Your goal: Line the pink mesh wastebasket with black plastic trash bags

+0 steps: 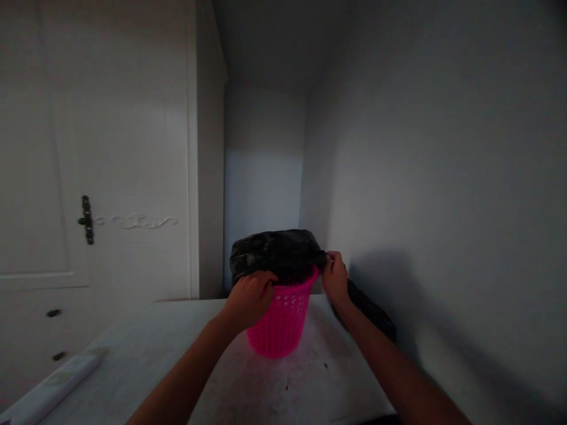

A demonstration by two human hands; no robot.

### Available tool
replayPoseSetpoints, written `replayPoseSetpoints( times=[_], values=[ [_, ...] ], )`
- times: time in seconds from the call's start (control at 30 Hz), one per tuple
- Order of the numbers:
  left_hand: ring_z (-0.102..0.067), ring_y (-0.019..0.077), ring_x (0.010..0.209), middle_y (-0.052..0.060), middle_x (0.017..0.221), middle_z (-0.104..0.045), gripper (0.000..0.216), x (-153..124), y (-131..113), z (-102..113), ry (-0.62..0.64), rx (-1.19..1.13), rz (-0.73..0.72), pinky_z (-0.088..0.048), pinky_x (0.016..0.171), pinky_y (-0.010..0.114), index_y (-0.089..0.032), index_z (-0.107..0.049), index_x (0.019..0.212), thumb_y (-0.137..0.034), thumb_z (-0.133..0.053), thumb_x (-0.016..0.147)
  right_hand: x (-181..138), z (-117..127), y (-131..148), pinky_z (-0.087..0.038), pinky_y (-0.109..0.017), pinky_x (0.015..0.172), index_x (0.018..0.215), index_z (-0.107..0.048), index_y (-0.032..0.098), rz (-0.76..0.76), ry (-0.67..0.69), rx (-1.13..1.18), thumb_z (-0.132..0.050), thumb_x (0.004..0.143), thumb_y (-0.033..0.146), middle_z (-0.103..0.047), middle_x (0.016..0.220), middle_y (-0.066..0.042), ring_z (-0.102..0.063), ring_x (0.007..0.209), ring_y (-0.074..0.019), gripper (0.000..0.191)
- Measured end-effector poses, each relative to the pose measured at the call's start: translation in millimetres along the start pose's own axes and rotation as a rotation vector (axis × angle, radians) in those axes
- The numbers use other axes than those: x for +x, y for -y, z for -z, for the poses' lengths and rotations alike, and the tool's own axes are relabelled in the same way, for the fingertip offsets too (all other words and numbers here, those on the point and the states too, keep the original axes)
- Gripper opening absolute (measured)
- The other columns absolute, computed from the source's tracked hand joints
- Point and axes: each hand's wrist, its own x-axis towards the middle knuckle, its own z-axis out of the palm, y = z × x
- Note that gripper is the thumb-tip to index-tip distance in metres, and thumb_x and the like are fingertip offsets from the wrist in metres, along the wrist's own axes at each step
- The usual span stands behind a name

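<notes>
A bright pink perforated waste basket (278, 324) stands upright on a white tabletop. A black plastic bin bag (277, 248) covers its top, bunched up above and behind the rim. At the rim's left front, my left hand (252, 295) has its fingers closed on the bag's edge, close against the basket. My right hand (335, 277) pinches the bag's edge beside the right of the rim. Part of the pink rim shows between the two hands. The inside of the basket is hidden by the bag.
The white table (305, 389) has small dark marks near the basket. A white roll or package (57, 383) lies at its left edge. More black plastic (372, 313) lies behind my right forearm, against the grey wall (443, 206). A white wardrobe (133, 147) stands at the left.
</notes>
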Motion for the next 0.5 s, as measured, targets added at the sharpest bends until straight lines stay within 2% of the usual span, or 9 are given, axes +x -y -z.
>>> replayPoseSetpoints(
  times=[0.13, 0.27, 0.4, 0.5],
  values=[
    [-0.073, 0.0278, 0.106, 0.011, 0.106, -0.08, 0.034, -2, -1, 0, -0.001, 0.02, -0.047, -0.05, 0.099, 0.041, -0.019, -0.075, 0.104, -0.019, -0.042, 0.096, 53, -10, 4, -0.046, -0.04, 0.082, 0.092, -0.064, 0.022, -0.055, 0.148, -0.094, -0.048, 0.096, 0.033, -0.072, 0.086, -0.01, -0.064, 0.083, -0.0273, 0.021],
    [-0.073, 0.0253, 0.1, 0.009, 0.098, -0.077, 0.032, -6, -7, -1, 0.007, 0.023, -0.071, -0.05, 0.093, 0.038, -0.02, -0.074, 0.096, -0.019, -0.042, 0.097, 84, -31, 14, -0.05, -0.039, 0.084, 0.078, -0.064, 0.022, -0.058, 0.248, -0.027, -0.058, 0.088, 0.026, -0.071, 0.079, -0.007, -0.065, 0.081, -0.0246, 0.012],
    [-0.071, 0.023, 0.091, 0.007, 0.093, -0.074, 0.029, -10, -14, -3, 0.008, 0.011, -0.056, -0.05, 0.083, 0.035, -0.02, -0.072, 0.092, -0.017, -0.043, 0.096, 102, -64, 42, -0.054, -0.038, 0.093, 0.084, -0.065, 0.023, 0.031, 0.359, 0.131, -0.06, 0.089, 0.03, -0.078, 0.097, -0.006, -0.07, 0.098, -0.0224, 0.01],
    [-0.072, 0.0241, 0.095, 0.008, 0.097, -0.075, 0.027, -12, -16, -6, -0.014, 0.01, -0.069, -0.051, 0.087, 0.036, -0.02, -0.071, 0.093, -0.015, -0.045, 0.095, 110, -87, 69, -0.054, -0.04, 0.102, 0.087, -0.064, 0.024, 0.107, 0.418, 0.258, -0.059, 0.093, 0.034, -0.079, 0.113, -0.007, -0.071, 0.114, -0.022, 0.013]
  ],
)
